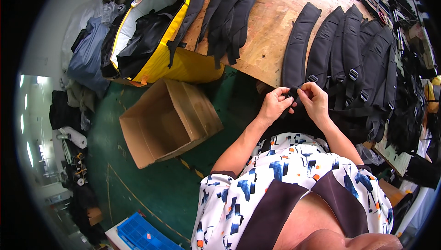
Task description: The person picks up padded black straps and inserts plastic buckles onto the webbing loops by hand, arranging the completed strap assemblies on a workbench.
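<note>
At the near edge of the table, my left hand [274, 105] pinches a small black buckle [292, 92] between thumb and fingers. My right hand [314, 101] has its thumb and forefinger closed on black webbing at the same spot. Just beyond my fingers is the lower end of a black padded shoulder strap [301, 43]; whether the buckle is attached to it is hard to see. Several more padded straps [324, 43] lie side by side to the right, some with buckles [353, 74] and loose webbing at their near ends.
More padded straps [243, 11] lie across the far left part of the wooden table [268, 38]. A yellow, silver-lined bag [193, 66] holding black material stands left of it. An open cardboard box [197, 112] sits on the green floor, and a blue crate [142, 234] is at lower left.
</note>
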The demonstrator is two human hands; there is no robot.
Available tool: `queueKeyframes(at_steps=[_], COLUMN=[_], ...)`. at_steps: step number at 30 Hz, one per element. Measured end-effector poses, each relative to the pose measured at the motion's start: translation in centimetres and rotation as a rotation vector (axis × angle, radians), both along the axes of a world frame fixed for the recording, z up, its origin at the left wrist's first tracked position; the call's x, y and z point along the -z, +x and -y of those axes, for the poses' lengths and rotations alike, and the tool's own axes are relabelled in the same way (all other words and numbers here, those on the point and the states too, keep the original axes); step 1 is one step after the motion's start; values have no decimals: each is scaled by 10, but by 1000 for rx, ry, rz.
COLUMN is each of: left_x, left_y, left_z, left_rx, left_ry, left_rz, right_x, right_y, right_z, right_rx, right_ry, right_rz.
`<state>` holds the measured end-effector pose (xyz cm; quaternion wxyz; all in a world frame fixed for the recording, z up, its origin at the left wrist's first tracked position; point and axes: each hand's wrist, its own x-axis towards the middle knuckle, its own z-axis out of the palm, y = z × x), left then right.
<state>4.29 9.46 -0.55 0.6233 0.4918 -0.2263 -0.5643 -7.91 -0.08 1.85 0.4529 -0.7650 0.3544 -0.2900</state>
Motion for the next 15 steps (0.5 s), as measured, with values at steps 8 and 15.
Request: queueKeyframes(at_steps=[8,15], left_x=[0,3], left_y=[9,9], left_z=[2,1], left_rx=[-108,-87], left_ry=[-62,-7], left_rz=[-477,-591], right_x=[5,0], right_y=[1,5], right_z=[-5,-3], right_rx=[42,-108], right_ry=[29,-228], right_rz=[14,-47])
